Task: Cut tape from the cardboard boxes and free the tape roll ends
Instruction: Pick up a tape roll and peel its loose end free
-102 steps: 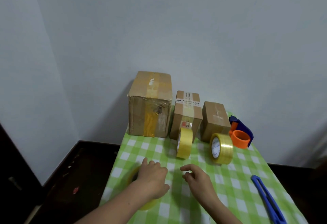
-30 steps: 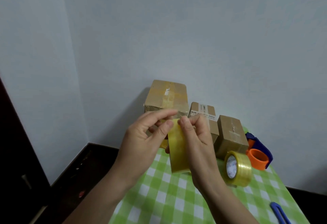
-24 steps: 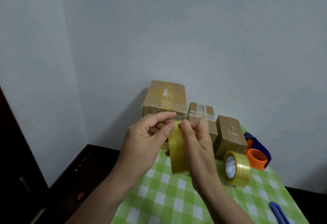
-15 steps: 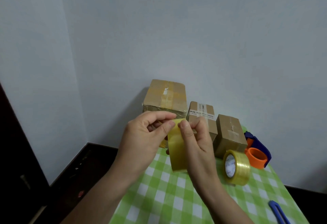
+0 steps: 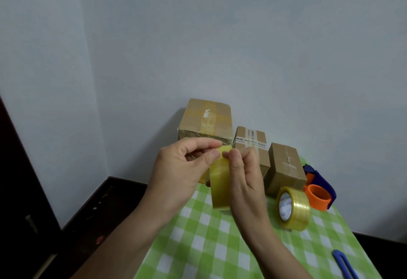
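Your left hand and right hand gripping yellowish translucent tape roll together, thumbs pinching at top edge; roll standing upright above checked tablecloth, before cardboard boxes.

Left hand, right hand — 2 bare hands.

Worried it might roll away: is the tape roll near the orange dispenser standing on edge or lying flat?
On edge: the tape roll rests on its curved rim on the tablecloth, white core label facing sideways.
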